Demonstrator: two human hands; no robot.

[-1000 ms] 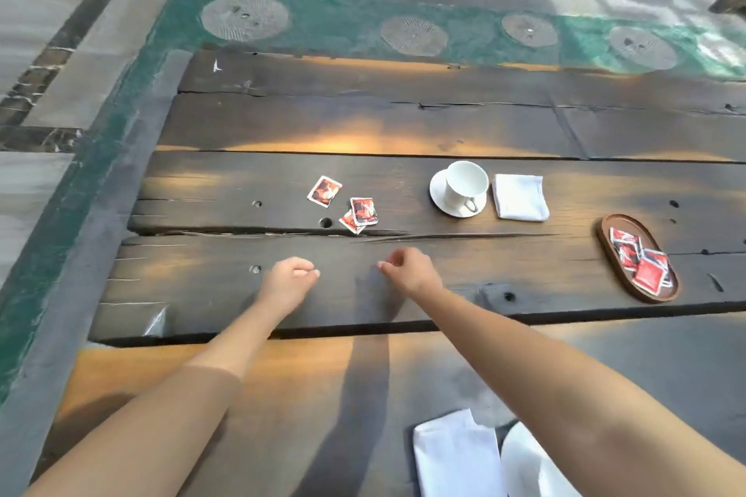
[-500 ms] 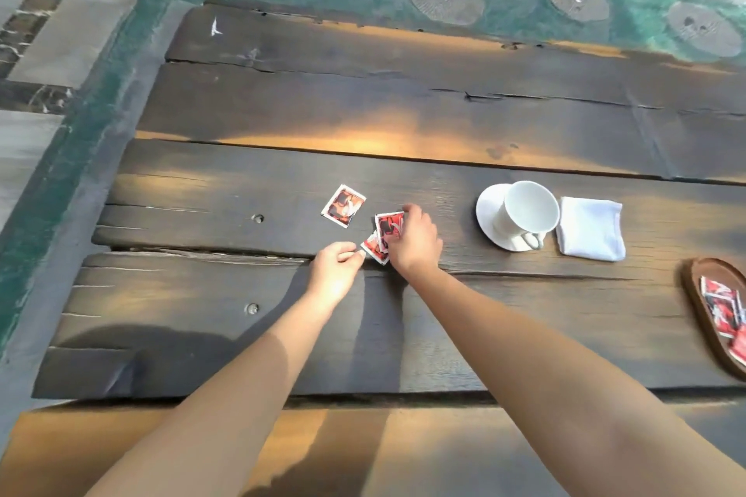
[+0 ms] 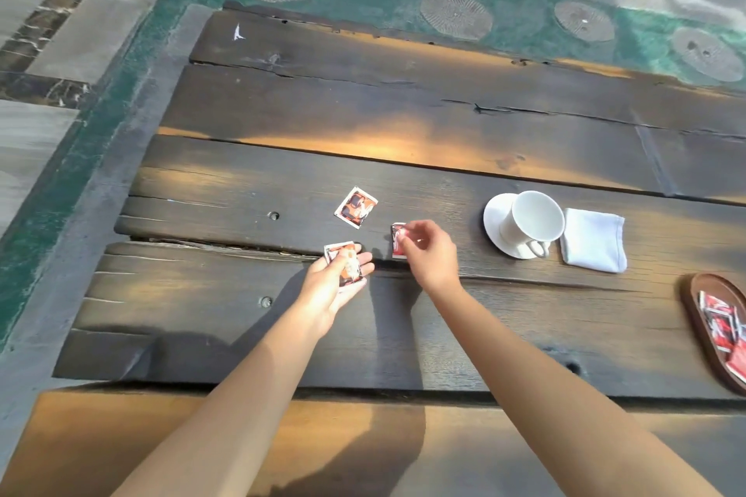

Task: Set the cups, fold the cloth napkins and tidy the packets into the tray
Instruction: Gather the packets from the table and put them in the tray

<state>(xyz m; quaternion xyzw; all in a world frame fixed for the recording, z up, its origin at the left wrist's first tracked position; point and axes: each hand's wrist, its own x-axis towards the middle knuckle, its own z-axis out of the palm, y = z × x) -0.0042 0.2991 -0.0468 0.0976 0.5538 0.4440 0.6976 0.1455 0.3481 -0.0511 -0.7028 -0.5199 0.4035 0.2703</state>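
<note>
My left hand holds a red and white packet with the thumb across it, just above the dark wooden table. My right hand pinches a second red packet, lifted on edge. A third packet lies flat on the table beyond my left hand. To the right stands a white cup on its saucer, with a folded white napkin beside it. An oval wooden tray at the right edge holds several red packets.
The table's left end drops off to a grey and green floor. A lighter wooden bench runs along the near side. Cracks and bolt holes mark the planks.
Both hands reached forward from the near plank to the loose packets. Each hand has picked up one packet from the pair that lay together. The camera moved closer and leftward.
</note>
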